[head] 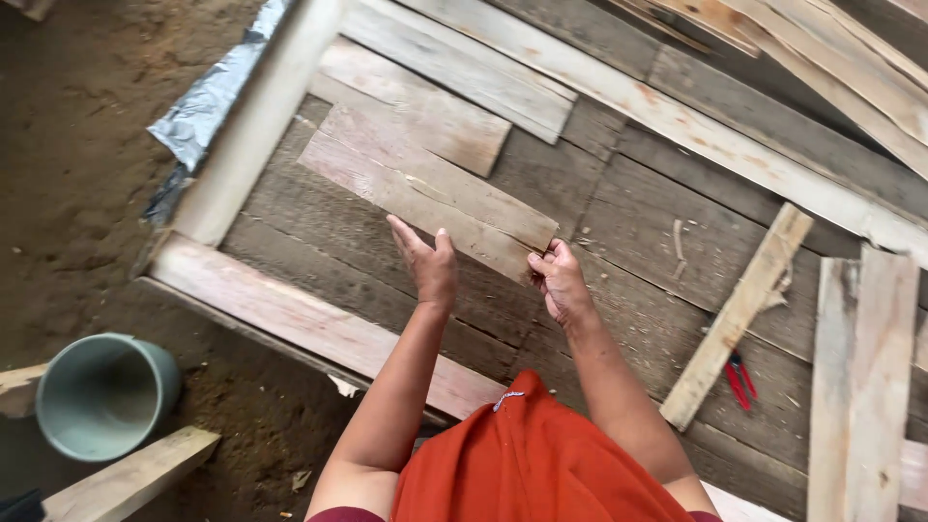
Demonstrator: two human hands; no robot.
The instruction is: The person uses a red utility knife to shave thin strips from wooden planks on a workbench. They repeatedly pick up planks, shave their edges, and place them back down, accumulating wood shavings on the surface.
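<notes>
While the left hand (pixel 428 263) lay flat on a short plank (pixel 425 191), the right hand (pixel 558 280) gripped its 4 o'clock end, plank not yet fixed to the wooden frame (pixel 290 314)

The board (pixel 430 193) is a short, flat piece of pale wood — grey-brown, a bit rough, with long lines of grain running along it. A thin line down its length makes it look like two strips side by side. It lies slanted, its far end up to the left and its near end down to the right. The near end is held up a little — the rest is low over the grey wooden floor. Its corners are square and its edges are straight.
</notes>
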